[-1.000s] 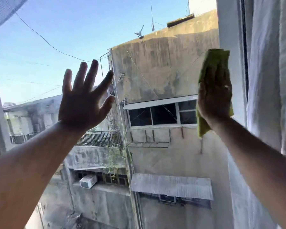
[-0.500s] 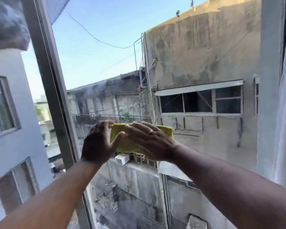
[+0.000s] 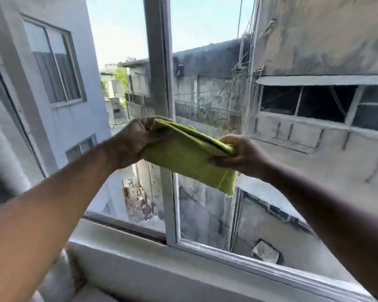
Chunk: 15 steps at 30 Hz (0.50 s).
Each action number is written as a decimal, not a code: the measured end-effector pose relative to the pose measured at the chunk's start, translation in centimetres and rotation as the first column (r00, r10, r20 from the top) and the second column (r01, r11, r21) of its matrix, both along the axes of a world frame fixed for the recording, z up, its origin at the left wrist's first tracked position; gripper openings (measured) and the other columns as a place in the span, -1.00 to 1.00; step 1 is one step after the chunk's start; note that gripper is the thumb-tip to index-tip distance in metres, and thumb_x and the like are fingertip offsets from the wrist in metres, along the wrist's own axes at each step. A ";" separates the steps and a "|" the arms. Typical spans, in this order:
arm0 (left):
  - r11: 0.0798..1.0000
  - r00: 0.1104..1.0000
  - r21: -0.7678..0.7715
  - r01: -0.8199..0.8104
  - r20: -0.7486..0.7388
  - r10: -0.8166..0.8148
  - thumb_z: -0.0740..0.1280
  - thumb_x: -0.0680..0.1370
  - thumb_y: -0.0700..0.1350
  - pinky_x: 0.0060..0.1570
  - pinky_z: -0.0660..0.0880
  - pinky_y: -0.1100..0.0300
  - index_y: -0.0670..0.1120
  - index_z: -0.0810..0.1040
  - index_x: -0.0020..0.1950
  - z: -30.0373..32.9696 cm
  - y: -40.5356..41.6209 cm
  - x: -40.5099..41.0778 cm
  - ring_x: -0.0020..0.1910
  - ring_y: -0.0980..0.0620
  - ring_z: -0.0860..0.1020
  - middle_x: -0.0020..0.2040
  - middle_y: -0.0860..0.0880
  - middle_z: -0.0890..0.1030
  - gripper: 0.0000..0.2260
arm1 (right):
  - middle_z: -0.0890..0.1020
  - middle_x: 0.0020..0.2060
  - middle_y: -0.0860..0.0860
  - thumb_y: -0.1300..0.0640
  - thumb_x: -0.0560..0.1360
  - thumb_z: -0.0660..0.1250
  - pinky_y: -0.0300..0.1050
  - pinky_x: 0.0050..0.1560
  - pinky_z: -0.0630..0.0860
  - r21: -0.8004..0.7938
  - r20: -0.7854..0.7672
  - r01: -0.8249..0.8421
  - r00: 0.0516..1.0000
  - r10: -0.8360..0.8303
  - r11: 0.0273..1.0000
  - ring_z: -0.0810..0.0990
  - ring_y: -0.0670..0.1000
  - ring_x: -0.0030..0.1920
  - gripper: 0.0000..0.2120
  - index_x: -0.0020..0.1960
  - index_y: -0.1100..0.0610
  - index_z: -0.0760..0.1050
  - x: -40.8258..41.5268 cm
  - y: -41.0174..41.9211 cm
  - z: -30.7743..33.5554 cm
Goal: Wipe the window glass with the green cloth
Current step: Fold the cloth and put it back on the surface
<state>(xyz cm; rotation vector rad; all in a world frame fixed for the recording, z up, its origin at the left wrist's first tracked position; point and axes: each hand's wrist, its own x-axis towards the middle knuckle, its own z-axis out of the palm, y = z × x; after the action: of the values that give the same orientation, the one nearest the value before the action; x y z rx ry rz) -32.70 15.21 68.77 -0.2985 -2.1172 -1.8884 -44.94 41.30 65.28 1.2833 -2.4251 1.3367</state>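
The green cloth (image 3: 188,156) is folded and stretched between both hands in front of the window, a little off the glass. My left hand (image 3: 131,142) grips its left end near the vertical frame bar. My right hand (image 3: 242,154) pinches its right end, and a corner of the cloth hangs down below that hand. The window glass (image 3: 292,149) fills the right side, with grey buildings seen through it.
A grey vertical frame bar (image 3: 159,62) divides the window behind the cloth. The white sill and bottom track (image 3: 140,264) run across below my arms. A pale building (image 3: 52,83) with windows stands outside at the left.
My right hand left the upper right glass and brought the cloth down to the middle. My left hand came off the glass and took the cloth's other end. My view dropped lower and left.
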 end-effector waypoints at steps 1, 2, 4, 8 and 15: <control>0.997 0.996 0.044 -0.065 0.069 0.062 0.57 0.34 -0.07 -0.17 0.67 0.15 -0.05 0.72 0.02 -2.1 -2.7 1.5 -0.13 0.02 0.72 -0.09 -0.04 0.76 -0.73 | 0.55 -0.20 0.11 0.08 0.31 0.61 -0.12 -0.30 0.43 -0.035 0.214 -0.106 0.970 0.111 0.994 0.50 0.06 -0.21 -0.60 0.02 0.27 0.58 0.8 -2.2 -1.8; 0.985 0.980 0.080 -0.153 0.143 0.140 0.54 0.36 -0.09 -0.19 0.68 0.15 -0.09 0.71 0.01 -5.0 -5.5 3.4 -0.16 0.01 0.73 -0.10 -0.06 0.76 -0.75 | 0.51 -0.22 0.11 0.12 0.33 0.58 -0.15 -0.34 0.37 -0.057 0.394 -0.187 0.898 0.195 0.981 0.47 0.06 -0.24 -0.67 -0.02 0.26 0.57 1.9 -5.2 -4.4; 0.938 0.924 0.148 -0.312 0.277 0.263 0.43 0.44 -0.16 -0.27 0.66 0.20 -0.14 0.69 -0.04 -11.6 -10.4 6.9 -0.24 0.03 0.73 -0.17 -0.07 0.76 -0.87 | 0.57 -0.22 0.06 0.20 0.40 0.54 -0.19 -0.36 0.43 -0.101 0.630 -0.270 0.727 0.272 0.957 0.54 0.00 -0.27 -0.79 -0.01 0.10 0.60 4.3 -11.2 -10.5; 0.791 0.692 0.151 -0.593 0.599 0.404 0.28 0.61 -0.27 -0.30 0.66 0.23 -0.16 0.58 0.01 -28.7 -17.3 15.1 -0.35 0.11 0.69 -0.28 0.00 0.74 -0.90 | 0.73 -0.15 0.01 0.31 0.47 0.44 -0.19 -0.32 0.63 -0.063 0.902 -0.251 0.400 0.163 0.966 0.70 -0.06 -0.24 -0.69 0.19 0.12 0.59 10.7 -20.7 -26.8; 0.579 0.208 -0.024 -0.815 0.920 0.331 0.34 0.58 -0.32 -0.14 0.62 0.22 -0.26 0.60 0.07 -61.1 -18.7 31.0 -0.19 -0.01 0.64 -0.06 -0.16 0.66 -0.90 | 0.64 -0.23 0.07 0.32 0.42 0.51 -0.30 -0.34 0.54 0.402 0.903 -0.246 0.265 -0.338 0.882 0.62 -0.13 -0.37 -0.85 -0.06 0.19 0.59 23.9 -26.0 -57.3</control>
<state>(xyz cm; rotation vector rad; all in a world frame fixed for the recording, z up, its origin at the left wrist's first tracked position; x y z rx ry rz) -1.74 -3.54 7.70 1.7608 -1.5285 -2.0388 -21.00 15.25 8.01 0.2016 -3.7738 1.9872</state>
